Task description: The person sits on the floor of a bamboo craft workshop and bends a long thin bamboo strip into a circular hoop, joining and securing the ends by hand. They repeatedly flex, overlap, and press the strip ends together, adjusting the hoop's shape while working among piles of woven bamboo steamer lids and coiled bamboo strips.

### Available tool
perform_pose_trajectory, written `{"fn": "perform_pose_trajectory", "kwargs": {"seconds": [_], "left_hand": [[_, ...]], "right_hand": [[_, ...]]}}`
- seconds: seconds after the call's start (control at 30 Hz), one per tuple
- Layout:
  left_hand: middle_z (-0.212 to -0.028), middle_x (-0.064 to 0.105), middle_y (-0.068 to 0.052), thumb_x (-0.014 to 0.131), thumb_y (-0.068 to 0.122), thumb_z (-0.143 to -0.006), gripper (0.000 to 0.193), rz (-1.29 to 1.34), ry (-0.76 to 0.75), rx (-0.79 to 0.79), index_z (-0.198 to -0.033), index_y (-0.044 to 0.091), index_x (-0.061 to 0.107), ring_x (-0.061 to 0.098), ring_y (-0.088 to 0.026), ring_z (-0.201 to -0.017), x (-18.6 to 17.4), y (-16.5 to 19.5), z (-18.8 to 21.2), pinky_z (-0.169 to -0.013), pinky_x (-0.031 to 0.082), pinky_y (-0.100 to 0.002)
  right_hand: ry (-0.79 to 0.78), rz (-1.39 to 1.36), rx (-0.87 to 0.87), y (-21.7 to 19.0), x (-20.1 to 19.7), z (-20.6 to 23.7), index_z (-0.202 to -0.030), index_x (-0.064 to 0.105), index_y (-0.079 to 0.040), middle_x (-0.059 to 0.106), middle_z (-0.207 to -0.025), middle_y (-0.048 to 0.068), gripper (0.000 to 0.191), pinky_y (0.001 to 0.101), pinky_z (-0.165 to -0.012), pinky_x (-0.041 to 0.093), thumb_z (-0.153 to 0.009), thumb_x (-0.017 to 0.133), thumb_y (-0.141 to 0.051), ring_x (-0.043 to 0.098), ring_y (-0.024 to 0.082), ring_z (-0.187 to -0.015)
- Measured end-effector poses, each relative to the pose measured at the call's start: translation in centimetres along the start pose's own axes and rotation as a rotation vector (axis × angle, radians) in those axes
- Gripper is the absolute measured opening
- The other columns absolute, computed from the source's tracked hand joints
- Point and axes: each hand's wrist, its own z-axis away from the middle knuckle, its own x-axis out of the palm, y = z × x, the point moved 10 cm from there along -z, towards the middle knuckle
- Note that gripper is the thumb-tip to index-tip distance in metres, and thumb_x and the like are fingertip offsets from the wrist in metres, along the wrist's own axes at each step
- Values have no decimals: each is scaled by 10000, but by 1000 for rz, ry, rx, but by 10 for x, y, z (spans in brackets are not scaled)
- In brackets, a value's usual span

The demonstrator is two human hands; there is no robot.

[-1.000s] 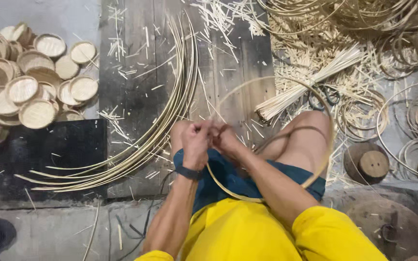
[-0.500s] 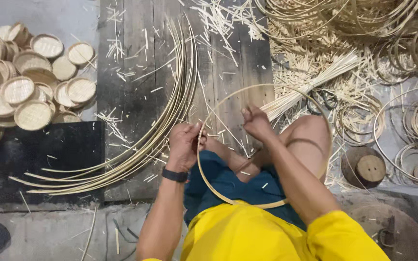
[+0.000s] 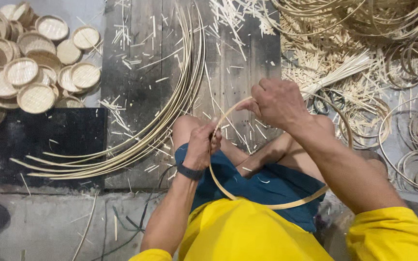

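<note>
Two hands' fingers point(image 3: 208, 137) pinching a flat-lying bamboo hoop point(image 3: 272, 205), long axis left-right.

Bamboo hoop point(image 3: 267, 205): pale tan. Long bamboo strips point(image 3: 170, 121): pale yellow, curved in parallel lines. Round woven trays point(image 3: 35, 96): light beige with a fine weave pattern and tan rims. Wooden planks point(image 3: 141, 58): dark grey-brown, streaked. Mat point(image 3: 39, 140): black. Shirt point(image 3: 247, 232): bright yellow. Shorts point(image 3: 267, 186): dark teal. Wristband point(image 3: 189, 171): black.

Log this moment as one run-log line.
left hand: pinching bamboo hoop at its left side | right hand: gripping hoop's top | hoop: over lap | nearby: curved bamboo strips, round woven trays
</note>
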Motion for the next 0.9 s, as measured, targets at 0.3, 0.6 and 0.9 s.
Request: {"fn": "perform_pose_trajectory", "kwargs": {"seconds": [0.3,0.6,0.9], "left_hand": [[-576,554,9,637,279,-1016,305,137,-95,79,-787,80,612,429,-70,-401,-13,6,-6,-360,304,-224],[-622,581,-37,588,381,-1071,416,622,-242,306,-842,38,645,477,-132,-491,-42,75,-10,-423,367,-258],[-604,532,0,569,337,-970,364,-72,-98,2,-867,14,700,451,-108,-508,-18,97,-11,-466,348,-247]], "right_hand": [[-215,-468,596,64,28,28,-967,705,-129,672,-818,42,370,353,-538,527,-956,618,-489,629,185,-676],[261,-1765,968,113,66,143,-1286,572,39,658,-840,85,526,310,-693,612,-1065,393,-403,674,168,-738],[228,-1947,782,122,88,155,-1189,668,29,458,-621,-28,428,235,-481,339,-1042,602,-368,415,82,-521]]}}
